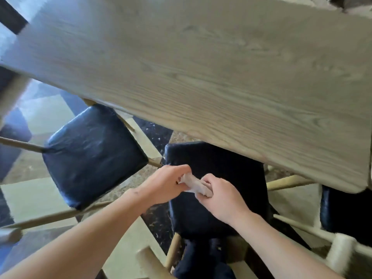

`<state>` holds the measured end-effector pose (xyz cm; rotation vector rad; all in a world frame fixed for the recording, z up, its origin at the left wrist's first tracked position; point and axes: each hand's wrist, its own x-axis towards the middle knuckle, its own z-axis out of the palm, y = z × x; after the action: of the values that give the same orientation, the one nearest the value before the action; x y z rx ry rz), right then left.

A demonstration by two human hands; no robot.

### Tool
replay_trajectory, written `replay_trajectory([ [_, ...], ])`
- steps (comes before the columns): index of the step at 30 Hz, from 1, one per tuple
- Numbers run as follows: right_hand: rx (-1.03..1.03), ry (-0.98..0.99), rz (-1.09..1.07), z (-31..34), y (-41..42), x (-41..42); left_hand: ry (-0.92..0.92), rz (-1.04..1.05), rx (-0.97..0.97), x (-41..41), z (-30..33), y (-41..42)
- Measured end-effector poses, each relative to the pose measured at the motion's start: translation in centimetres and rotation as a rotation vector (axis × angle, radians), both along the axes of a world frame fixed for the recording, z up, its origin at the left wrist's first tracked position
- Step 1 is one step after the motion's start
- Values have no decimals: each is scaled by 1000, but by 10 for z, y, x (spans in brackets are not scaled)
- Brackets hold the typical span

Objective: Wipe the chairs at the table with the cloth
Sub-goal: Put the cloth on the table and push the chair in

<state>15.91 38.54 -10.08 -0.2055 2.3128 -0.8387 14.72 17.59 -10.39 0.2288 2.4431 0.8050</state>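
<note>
Both hands hold one small pale cloth (194, 185) between them, above the middle chair seat (217, 190). The left hand (168, 183) has its fingers curled around one end of the cloth, and the right hand (218, 195) has its fingers closed around the other end. The cloth looks rolled or twisted into a short bundle. I think the person is folding or wringing it to get a fresh side ready, because it does not yet touch the seat.

The chairs are pushed partly under the wooden tabletop (201, 67), so only the near part of each seat is open to wiping. The middle seat is directly under the hands, and this is probably the one to be wiped next.

Counting: two hands, one cloth, one tabletop. Dark padded seats: three are plain, the left chair seat (92, 156) at nine o'clock from the hands, the middle one, and the right chair seat (344, 214) at about four o'clock, cut by the frame edge. At about ten o'clock, at the far left edge, there are blurred dark shapes; I cannot tell whether they are another chair. The light wooden chair frames (289, 183) are too blurred to count.
</note>
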Motion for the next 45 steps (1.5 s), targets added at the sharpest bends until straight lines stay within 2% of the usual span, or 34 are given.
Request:
replay_trajectory([
  [3, -27, 84, 96, 45, -3, -17, 12, 10, -28, -7, 54, -10],
  [7, -62, 33, 200, 111, -20, -46, -18, 47, -81, -29, 118, -43],
  [10, -96, 9, 189, 143, -50, -85, 16, -14, -115, -68, 150, -74],
  [13, -83, 112, 149, 159, -92, -136, 135, 0, -148, -119, 165, -108],
  [17, -22, 273, 36, 156, -150, -202, 377, -23, -105, -191, 162, -150],
  [20, 158, 492, 32, 137, -173, -230, 616, -162, -70, -222, 140, -167],
  [22, 244, 618, 53, 116, -185, -232, 684, -261, -61, -233, 114, -176],
  [24, 328, 603, 106, 93, -194, -215, 717, -333, -66, -231, 88, -186],
  [26, 430, 485, 179, 66, -202, -188, 735, -436, -57, -221, 61, -197],
  [28, 494, 405, 201, 46, -209, -164, 727, -503, -82, -209, 39, -205],
  [32, 577, 378, 125, 29, -226, -150, 576, -543, -256, -189, 9, -212],
  [37, 669, 261, 92, 45, -243, -147, 349, -576, -459, -177, 22, -212],
  [40, 594, 170, -66, 69, -257, -138, 277, -457, -410, -161, 47, -208],
  [45, 377, 204, -342, 114, -285, -77, 227, -260, -295, -101, 105, -230],
])
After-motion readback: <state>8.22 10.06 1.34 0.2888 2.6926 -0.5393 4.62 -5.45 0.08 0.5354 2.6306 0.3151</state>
